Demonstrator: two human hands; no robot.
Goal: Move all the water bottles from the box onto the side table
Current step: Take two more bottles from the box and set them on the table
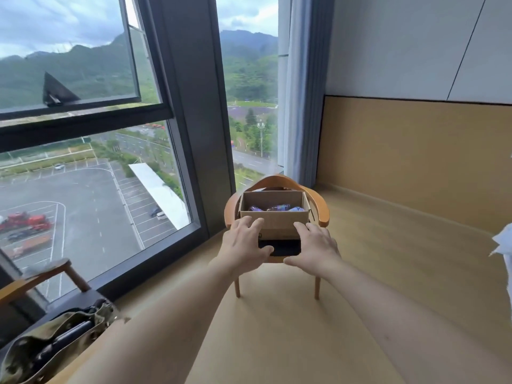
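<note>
While the water bottles (273, 208) lie on their sides inside the cardboard box (274, 218), long axes running left to right, the box rests on the seat of a wooden chair (318, 206). Both grips are released: left hand (243, 245) and right hand (315, 246) reach with spread fingers at the box's near wall, equally close; the bottles lie beyond and between them. Bottle count is unclear; no side table is identifiable.

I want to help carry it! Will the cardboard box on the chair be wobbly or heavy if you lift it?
Probably heavyish: the box holds several bottles. They lie loose, so they may roll and shift. Its open top could let the sides flex.
</note>
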